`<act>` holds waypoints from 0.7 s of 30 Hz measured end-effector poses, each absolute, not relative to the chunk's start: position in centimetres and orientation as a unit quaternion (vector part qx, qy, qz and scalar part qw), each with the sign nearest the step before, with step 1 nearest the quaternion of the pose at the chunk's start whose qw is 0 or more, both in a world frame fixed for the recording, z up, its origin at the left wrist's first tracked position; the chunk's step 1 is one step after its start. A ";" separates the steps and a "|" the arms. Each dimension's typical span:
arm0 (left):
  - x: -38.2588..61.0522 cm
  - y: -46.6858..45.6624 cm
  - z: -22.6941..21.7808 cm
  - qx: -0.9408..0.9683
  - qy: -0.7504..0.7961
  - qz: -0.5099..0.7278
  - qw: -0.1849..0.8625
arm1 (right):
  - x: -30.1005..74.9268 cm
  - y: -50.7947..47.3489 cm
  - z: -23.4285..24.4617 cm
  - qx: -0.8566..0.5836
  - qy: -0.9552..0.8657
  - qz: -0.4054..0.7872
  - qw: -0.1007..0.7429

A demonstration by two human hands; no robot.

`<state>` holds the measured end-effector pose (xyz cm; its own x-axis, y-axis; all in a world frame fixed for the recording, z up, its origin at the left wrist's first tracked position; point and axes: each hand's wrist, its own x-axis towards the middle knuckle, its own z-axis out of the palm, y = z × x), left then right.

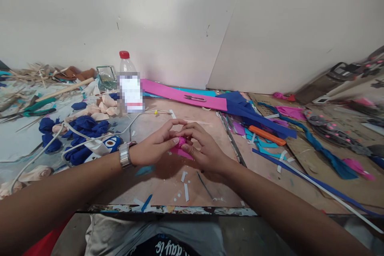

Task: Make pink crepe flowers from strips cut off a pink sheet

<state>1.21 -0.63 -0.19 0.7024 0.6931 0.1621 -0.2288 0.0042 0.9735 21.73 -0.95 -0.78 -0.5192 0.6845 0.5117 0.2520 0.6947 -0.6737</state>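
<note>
Two bare forearms show, uncovered from the elbows down. A silver wristwatch [124,155] with a metal link band and a small rectangular face sits on the wrist behind the left hand [156,146]. The right hand [204,148] is bare. Light grey trousers [120,232] cover the lap. At the bottom edge, a black garment [165,248] carries white cursive lettering, partly cut off.

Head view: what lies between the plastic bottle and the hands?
In the head view, a white cord with a small yellow bit crosses the bare board between bottle, left hand and right hand, which pinch a pink piece.
</note>
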 end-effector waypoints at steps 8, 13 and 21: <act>1.4 0.1 -1.0 0.605 0.330 0.394 0.609 | 21.9 -0.5 -1.6 -0.370 -0.704 0.325 0.512; 1.4 0.0 -0.8 0.588 0.348 0.355 0.638 | 21.9 -0.5 -2.0 -0.373 -0.680 0.354 0.523; 1.3 0.2 -0.8 0.555 0.384 0.386 0.629 | 21.6 -0.8 -1.9 -0.364 -0.669 0.382 0.523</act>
